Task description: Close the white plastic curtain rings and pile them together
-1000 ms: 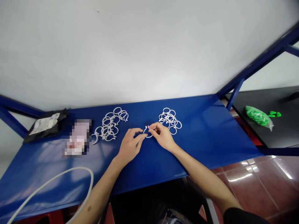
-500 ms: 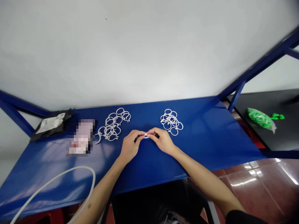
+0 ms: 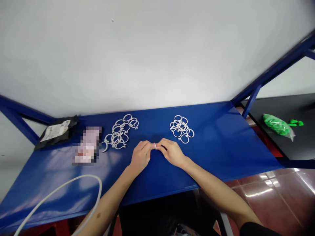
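Observation:
Fingertip to fingertip, my left hand (image 3: 142, 154) and my right hand (image 3: 171, 150) pinch one small white plastic ring (image 3: 155, 146) between them, just over the blue table (image 3: 157, 173). Only a bit of the ring shows; the fingers cover the rest. To the left lies a pile of white rings (image 3: 119, 132), several of them with open ends. A second heap of white rings (image 3: 182, 127), mostly looking closed, lies beyond my right hand.
A black plastic parcel (image 3: 57, 131) with a white label and a blurred pinkish item (image 3: 88, 144) lie on the left. A white cable (image 3: 71, 180) loops up at the lower left. On a black table at right sits a bag of green pieces (image 3: 277, 124).
My hands have drawn closer together, and the ring between them is now more covered by the fingers. The piles stay as they were; the view has shifted slightly.

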Demonstrator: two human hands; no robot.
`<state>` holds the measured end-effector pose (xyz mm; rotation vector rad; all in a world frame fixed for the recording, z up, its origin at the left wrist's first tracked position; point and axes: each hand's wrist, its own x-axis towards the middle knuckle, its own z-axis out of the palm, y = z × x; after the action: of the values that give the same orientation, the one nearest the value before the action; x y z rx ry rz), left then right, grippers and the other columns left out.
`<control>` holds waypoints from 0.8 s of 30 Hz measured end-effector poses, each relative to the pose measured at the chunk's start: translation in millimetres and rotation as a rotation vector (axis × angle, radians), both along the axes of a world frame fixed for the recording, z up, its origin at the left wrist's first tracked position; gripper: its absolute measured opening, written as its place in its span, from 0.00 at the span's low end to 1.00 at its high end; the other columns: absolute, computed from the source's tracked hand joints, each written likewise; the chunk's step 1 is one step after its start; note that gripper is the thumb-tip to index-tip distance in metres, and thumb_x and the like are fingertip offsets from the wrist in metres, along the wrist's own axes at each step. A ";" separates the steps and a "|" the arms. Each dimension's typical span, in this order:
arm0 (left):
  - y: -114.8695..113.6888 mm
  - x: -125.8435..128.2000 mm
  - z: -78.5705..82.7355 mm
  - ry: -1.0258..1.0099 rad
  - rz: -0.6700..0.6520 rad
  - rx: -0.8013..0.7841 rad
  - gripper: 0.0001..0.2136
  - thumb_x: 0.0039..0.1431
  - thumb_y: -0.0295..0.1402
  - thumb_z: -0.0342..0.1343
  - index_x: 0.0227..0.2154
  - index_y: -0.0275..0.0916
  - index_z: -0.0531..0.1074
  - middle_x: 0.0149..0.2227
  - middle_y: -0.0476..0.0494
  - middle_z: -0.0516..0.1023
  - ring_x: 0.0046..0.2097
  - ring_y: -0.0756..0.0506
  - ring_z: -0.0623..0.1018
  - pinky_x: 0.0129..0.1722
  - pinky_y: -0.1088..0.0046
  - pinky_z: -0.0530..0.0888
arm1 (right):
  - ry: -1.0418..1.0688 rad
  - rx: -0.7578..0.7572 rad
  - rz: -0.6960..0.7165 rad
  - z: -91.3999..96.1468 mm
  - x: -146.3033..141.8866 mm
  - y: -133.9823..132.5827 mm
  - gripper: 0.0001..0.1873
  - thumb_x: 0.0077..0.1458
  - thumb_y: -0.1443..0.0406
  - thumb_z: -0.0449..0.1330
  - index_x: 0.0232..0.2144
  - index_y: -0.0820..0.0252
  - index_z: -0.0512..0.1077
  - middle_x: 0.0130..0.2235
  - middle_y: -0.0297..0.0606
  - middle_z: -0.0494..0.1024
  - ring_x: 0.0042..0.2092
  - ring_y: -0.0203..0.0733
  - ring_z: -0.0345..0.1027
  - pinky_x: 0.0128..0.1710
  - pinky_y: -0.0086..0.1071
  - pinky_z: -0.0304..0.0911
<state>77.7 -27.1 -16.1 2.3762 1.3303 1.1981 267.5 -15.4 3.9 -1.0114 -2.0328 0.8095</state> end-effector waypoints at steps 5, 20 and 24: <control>20.8 -7.2 7.9 0.112 0.075 -0.005 0.13 0.68 0.28 0.50 0.50 0.42 0.76 0.49 0.41 0.80 0.49 0.42 0.76 0.53 0.61 0.72 | -0.190 0.120 -0.153 4.2 8.4 13.0 0.08 0.68 0.61 0.57 0.39 0.58 0.74 0.38 0.38 0.80 0.39 0.40 0.75 0.40 0.31 0.68; 28.1 -24.1 -0.3 0.413 0.351 -0.060 0.14 0.66 0.28 0.50 0.50 0.38 0.76 0.45 0.37 0.82 0.52 0.33 0.72 0.54 0.50 0.64 | -0.470 0.245 -0.605 16.9 34.2 29.6 0.09 0.62 0.62 0.62 0.41 0.62 0.76 0.44 0.47 0.75 0.45 0.51 0.71 0.38 0.39 0.72; 21.2 -11.9 7.2 0.332 0.240 -0.044 0.10 0.67 0.31 0.53 0.47 0.40 0.76 0.42 0.40 0.82 0.49 0.35 0.73 0.51 0.52 0.65 | -0.329 0.223 -0.355 16.4 16.5 15.8 0.11 0.66 0.62 0.57 0.46 0.60 0.74 0.47 0.46 0.75 0.49 0.49 0.72 0.47 0.42 0.73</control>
<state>65.8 -5.9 -8.9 2.5189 1.7637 0.8341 284.0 0.4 20.2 -1.3906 -2.0648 0.2354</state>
